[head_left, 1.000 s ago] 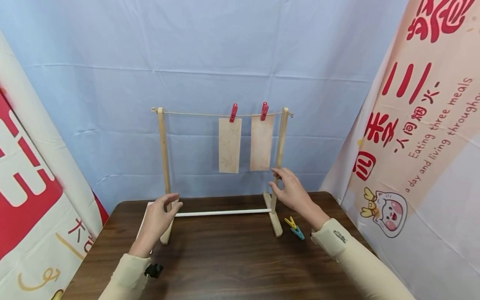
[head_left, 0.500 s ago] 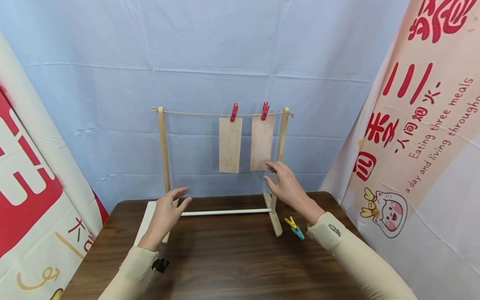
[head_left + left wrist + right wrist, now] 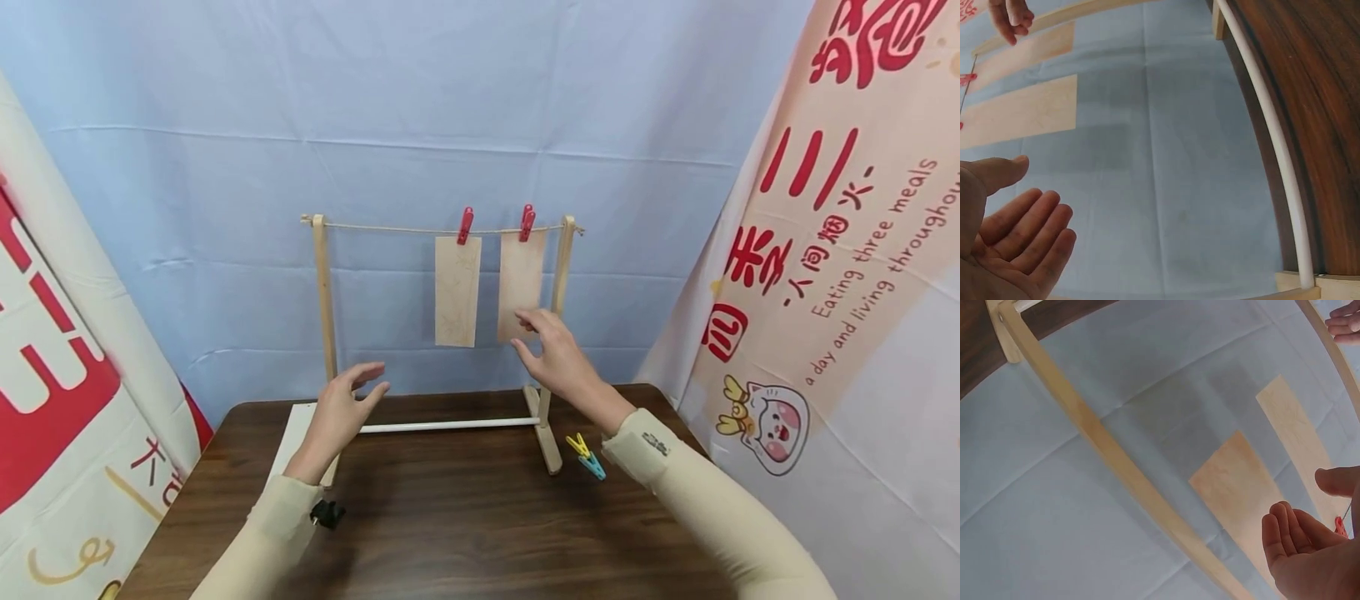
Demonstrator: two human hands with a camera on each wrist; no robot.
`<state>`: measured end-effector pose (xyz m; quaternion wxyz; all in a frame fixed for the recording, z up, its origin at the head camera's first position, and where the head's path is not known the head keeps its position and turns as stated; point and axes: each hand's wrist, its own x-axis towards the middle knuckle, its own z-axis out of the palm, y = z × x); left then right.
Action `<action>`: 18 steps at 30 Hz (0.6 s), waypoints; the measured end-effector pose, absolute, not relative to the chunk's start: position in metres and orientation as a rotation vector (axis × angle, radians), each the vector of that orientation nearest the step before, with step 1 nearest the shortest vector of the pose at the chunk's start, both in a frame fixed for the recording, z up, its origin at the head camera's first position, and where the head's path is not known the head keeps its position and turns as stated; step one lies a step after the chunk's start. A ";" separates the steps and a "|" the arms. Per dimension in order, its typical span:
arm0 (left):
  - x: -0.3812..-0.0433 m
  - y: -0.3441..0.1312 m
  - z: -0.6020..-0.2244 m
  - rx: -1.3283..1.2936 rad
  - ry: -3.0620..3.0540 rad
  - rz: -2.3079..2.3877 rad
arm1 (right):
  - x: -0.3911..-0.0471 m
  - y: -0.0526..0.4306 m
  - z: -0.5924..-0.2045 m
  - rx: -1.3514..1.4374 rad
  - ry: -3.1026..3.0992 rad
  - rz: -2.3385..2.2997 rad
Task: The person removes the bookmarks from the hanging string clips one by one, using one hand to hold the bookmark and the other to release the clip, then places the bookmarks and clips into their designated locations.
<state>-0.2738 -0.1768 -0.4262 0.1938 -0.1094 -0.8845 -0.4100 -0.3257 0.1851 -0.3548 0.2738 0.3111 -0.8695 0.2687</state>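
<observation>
Two paper cards hang by red clothespins from a string on a wooden rack. The left card (image 3: pixel 456 292) has a faint plant drawing, and its clothespin (image 3: pixel 466 226) grips the top right corner. A pinker card (image 3: pixel 519 279) hangs beside the right post, under the other clothespin (image 3: pixel 527 223). My right hand (image 3: pixel 558 354) is raised before this card's lower part, thumb and fingers apart, holding nothing. At the rack's left post (image 3: pixel 326 300), my left hand (image 3: pixel 341 412) hovers with relaxed fingers; the left wrist view shows its palm (image 3: pixel 1007 250) bare.
Yellow (image 3: pixel 578 445) and teal (image 3: pixel 592 465) clothespins lie on the brown table (image 3: pixel 465 525) right of the rack's foot. A white sheet (image 3: pixel 292 442) lies partly behind my left arm. A white rod (image 3: pixel 450 426) joins the posts low down; blue cloth (image 3: pixel 420 108) hangs behind.
My right hand has moved left and slightly up, from the right post to in front of the pinker card. My left hand has shifted right and a little up, uncovering more white sheet.
</observation>
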 end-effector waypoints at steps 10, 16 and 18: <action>-0.290 -0.168 -0.408 -0.366 -2.439 -1.169 | -0.333 0.178 -0.337 0.894 -2.270 0.711; -0.294 -0.168 -0.403 -0.371 -2.437 -1.183 | -0.335 0.172 -0.332 0.886 -2.274 0.702; -0.295 -0.168 -0.402 -0.367 -2.437 -1.185 | -0.336 0.170 -0.331 0.891 -2.263 0.704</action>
